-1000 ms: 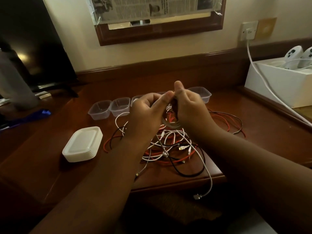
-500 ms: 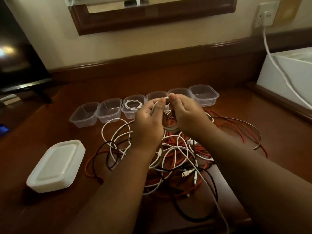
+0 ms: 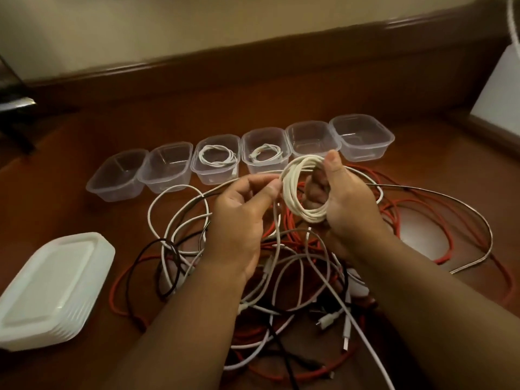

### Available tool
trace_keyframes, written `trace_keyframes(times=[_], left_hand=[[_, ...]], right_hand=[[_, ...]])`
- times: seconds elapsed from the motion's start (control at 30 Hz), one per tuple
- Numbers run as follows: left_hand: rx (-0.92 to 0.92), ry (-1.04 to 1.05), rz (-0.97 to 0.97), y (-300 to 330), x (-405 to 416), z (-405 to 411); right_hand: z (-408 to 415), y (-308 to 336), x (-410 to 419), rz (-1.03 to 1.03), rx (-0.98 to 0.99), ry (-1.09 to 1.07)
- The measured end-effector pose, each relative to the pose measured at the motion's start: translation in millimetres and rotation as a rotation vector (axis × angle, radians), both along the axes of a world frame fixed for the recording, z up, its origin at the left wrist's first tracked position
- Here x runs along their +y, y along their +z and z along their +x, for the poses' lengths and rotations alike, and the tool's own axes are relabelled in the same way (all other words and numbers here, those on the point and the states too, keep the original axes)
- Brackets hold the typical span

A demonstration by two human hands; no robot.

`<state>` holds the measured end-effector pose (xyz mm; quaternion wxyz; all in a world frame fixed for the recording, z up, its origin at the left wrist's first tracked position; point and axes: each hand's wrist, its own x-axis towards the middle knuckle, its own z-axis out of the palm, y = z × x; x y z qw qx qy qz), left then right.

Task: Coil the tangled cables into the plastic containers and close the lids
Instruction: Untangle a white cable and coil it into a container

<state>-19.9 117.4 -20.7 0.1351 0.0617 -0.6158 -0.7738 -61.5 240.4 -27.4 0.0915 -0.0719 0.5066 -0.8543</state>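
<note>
My right hand point(image 3: 347, 204) grips a white cable coil point(image 3: 295, 190) of several loops, held above the tangle. My left hand point(image 3: 239, 218) pinches the same cable's loose strand just left of the coil. Below lies the tangled pile of white, red and black cables point(image 3: 281, 280) on the wooden desk point(image 3: 84, 218). Behind it stands a row of several clear plastic containers point(image 3: 361, 136). Two middle ones hold coiled white cables: the third container from the left point(image 3: 216, 157) and the fourth container point(image 3: 266, 153). A stack of white lids point(image 3: 53, 288) sits at the left.
A white box point(image 3: 498, 94) stands at the right edge with a white cord point(image 3: 512, 26) hanging above it. A dark stand base point(image 3: 14, 105) is at the far left. The wall's wooden skirting point(image 3: 253, 60) runs behind the containers.
The view has tilted down and closer. My hands have moved slightly apart, and the white coil in my right hand is now plainly visible with more loops.
</note>
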Motion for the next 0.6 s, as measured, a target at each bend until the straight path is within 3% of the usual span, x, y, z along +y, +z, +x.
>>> trace_keyframes(times=[0.27,0.47,0.6], left_hand=[[-0.065,-0.057,0.109,0.6,-1.4,3.8],[-0.039,-0.123,0.002,-3.8,4.9,10.2],[-0.093,-0.203,0.126,-6.3,6.3,9.3]], right_hand=[[6.8,-0.9,-4.1,-0.064,0.013,-0.008],[1.5,-8.9,1.5,0.330,0.328,-0.218],[-5.4,-15.6,1.0,0.561,0.491,-0.271]])
